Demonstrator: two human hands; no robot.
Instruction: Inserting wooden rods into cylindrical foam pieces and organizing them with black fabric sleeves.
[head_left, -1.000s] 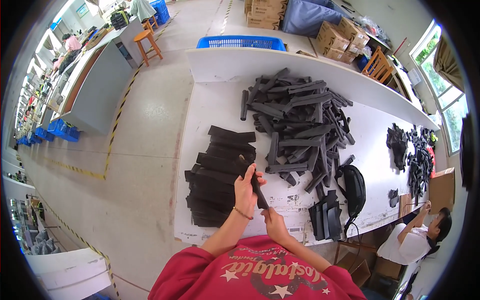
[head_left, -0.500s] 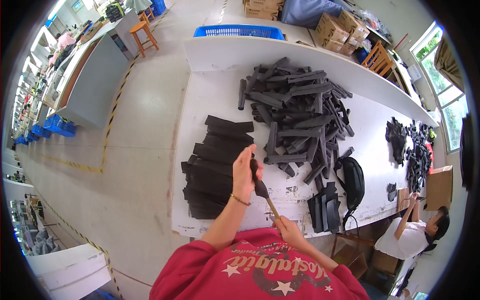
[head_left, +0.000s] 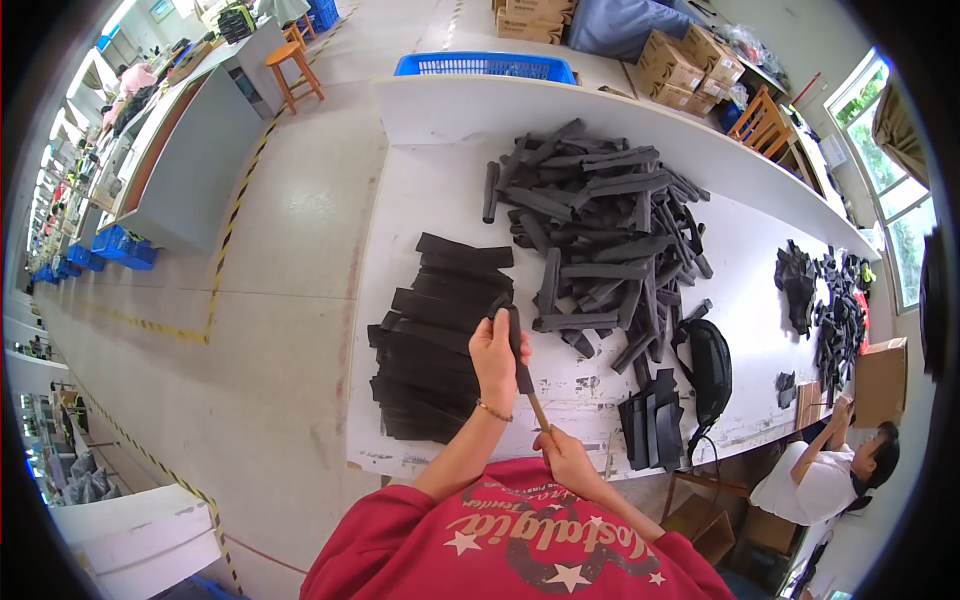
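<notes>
My left hand (head_left: 491, 358) is closed round a dark fabric tube (head_left: 524, 378), whose upper end pokes out above my fingers. A thin light-brown stick (head_left: 539, 412) comes out of the tube's lower end. My right hand (head_left: 567, 456) grips the near end of that stick, close to my body. Beside my left hand lies a row of overlapping flat black strips (head_left: 430, 345). Beyond it, to the right, a loose heap of dark grey fabric tubes (head_left: 610, 230) covers part of the table.
The white table (head_left: 425, 185) has a raised board (head_left: 600, 125) along its far side. To the right lie a black waist bag (head_left: 711, 370), several dark flat pieces (head_left: 652, 420) and more black pieces (head_left: 796, 285). Another person (head_left: 820, 470) is at the table's right end.
My left hand has closed from flatter, extended fingers to a grip round the tube. The tube now covers more of the stick, and its end shows above my fingers.
</notes>
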